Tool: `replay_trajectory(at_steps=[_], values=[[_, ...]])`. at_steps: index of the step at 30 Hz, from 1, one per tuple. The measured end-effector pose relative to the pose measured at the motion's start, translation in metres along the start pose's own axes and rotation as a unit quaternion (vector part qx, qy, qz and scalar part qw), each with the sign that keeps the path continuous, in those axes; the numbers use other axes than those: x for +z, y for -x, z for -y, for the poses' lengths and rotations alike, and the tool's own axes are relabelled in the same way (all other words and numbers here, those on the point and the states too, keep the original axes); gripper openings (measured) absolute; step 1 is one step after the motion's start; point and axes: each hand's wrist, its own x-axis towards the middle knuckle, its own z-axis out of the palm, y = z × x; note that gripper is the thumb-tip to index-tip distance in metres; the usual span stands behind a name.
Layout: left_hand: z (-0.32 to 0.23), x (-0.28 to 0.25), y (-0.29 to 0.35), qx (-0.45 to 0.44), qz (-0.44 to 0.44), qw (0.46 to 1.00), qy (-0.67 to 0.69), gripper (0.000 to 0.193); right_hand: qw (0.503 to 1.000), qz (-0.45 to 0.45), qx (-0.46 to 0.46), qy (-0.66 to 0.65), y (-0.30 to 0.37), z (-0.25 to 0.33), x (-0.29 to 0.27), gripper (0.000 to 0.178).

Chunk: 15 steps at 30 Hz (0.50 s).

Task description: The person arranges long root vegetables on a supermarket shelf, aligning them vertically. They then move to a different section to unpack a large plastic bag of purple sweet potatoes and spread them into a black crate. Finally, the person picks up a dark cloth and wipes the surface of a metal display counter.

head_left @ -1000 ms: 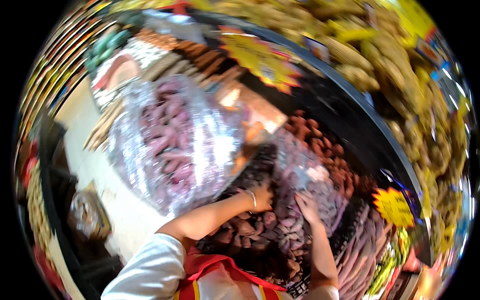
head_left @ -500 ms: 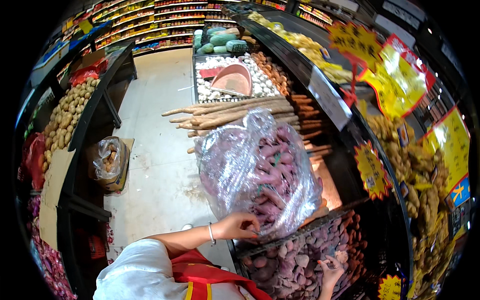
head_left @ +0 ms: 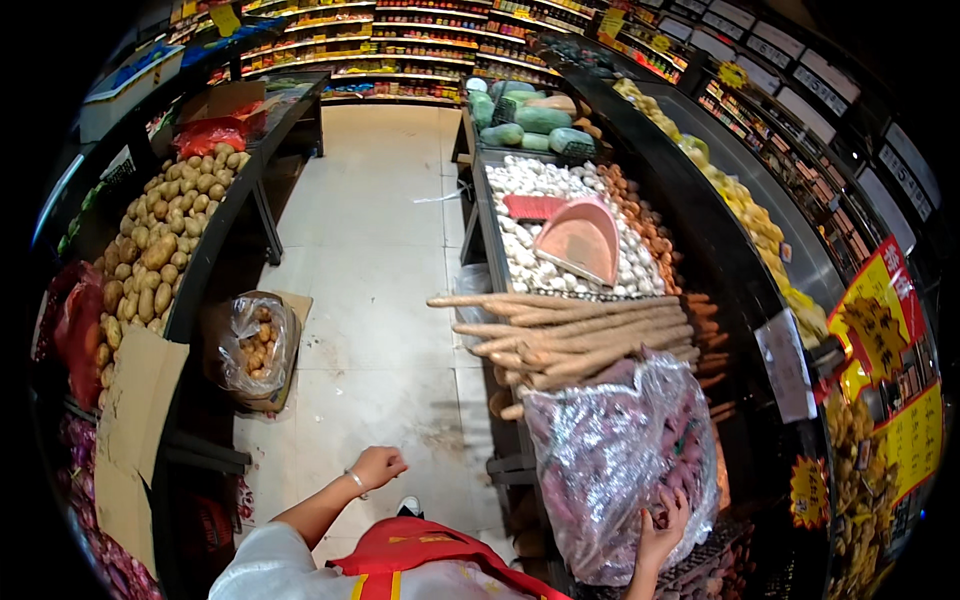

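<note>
My left hand (head_left: 378, 467), with a bracelet on its wrist, hangs over the floor aisle. Its fingers are curled in and nothing shows in them. On the right, a big clear plastic bag (head_left: 590, 450) of purple sweet potatoes lies on the produce stand. My right hand (head_left: 666, 522) is at the bag's near right side, fingers apart and bent against the plastic. Whether the fingertips press on the bag or hover just over it is hard to tell. Past the bag, long brown yam-like roots (head_left: 580, 335) lie crosswise. Loose dark roots (head_left: 725, 565) show partly below the bag.
White garlic bulbs (head_left: 510, 240) with a pink scoop (head_left: 580, 245) lie farther along the stand, then green melons (head_left: 543, 120). Potatoes (head_left: 160, 245) fill the left stand, and a bagged box of potatoes (head_left: 262, 345) sits on the floor. Yellow price signs (head_left: 810, 492) jut out at right.
My left hand has left the bag's near edge and moved left over the aisle. My right hand has gone from the loose roots to the bag. The view has swung left.
</note>
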Motion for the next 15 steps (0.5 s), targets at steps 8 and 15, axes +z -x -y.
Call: replay_trajectory(at_steps=[8, 15], values=[[0.100, -0.011, 0.014, -0.121, -0.035, 0.978, 0.163, 0.014, 0.976, 0.125, 0.150, -0.091, -0.029, 0.052, 0.093, 0.017], [0.132, -0.025, -0.045, -0.083, 0.021, 0.990, 0.115, 0.015, 0.980, 0.180, -0.011, -0.089, -0.047, 0.087, 0.176, 0.021]])
